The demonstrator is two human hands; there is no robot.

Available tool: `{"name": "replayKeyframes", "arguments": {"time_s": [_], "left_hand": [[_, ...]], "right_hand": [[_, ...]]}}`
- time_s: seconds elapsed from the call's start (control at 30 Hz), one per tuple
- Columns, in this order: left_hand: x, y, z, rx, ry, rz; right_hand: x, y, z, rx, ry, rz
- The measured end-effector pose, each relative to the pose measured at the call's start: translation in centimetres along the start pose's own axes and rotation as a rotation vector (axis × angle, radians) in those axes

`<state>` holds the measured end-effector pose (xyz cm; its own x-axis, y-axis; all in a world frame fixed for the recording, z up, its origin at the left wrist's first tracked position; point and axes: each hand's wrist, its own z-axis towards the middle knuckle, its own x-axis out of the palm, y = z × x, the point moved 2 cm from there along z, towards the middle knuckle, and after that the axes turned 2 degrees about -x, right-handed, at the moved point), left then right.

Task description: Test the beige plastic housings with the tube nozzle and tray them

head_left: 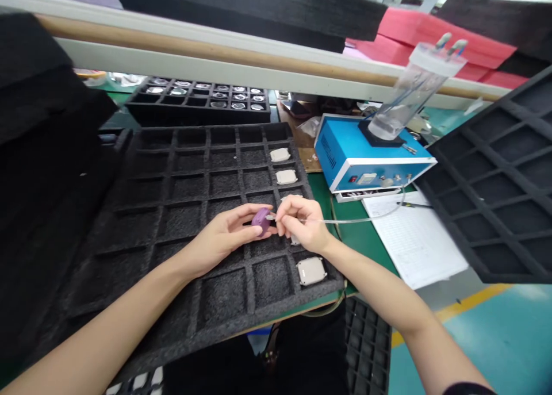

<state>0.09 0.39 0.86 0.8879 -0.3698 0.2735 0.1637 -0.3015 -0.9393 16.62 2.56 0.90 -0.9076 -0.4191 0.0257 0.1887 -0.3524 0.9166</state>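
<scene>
A small purple case point(260, 222), rounded like a watch case, is pinched between the thumb and fingers of my left hand point(230, 228). My right hand point(305, 222) grips the tip end of a thin clear tube point(356, 221), pointing it at the side of the purple case. Whether the tip touches the case is too small to tell. Under both hands lies a black foam tray point(249, 271) divided into square pockets. Its right column holds several pale watch cases, among them one point(311, 271) near the front corner and one point(286, 177) farther back; my right hand partly covers others.
The tube leads to a blue machine point(371, 153) bearing a clear cylinder point(403, 93). Written sheets point(414, 242) with a pen lie to the right. Another foam tray point(500, 171) tilts up at far right. Behind, a tray of round watch parts point(198, 110) stands below a shelf edge point(241, 56).
</scene>
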Motion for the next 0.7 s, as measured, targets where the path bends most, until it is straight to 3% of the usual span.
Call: {"name": "replayKeyframes", "arguments": {"time_s": [0.7], "left_hand": [[0.13, -0.14, -0.08, 0.015, 0.002, 0.008]], "right_hand": [[0.01, 0.01, -0.03, 0.032, 0.011, -0.003]]}}
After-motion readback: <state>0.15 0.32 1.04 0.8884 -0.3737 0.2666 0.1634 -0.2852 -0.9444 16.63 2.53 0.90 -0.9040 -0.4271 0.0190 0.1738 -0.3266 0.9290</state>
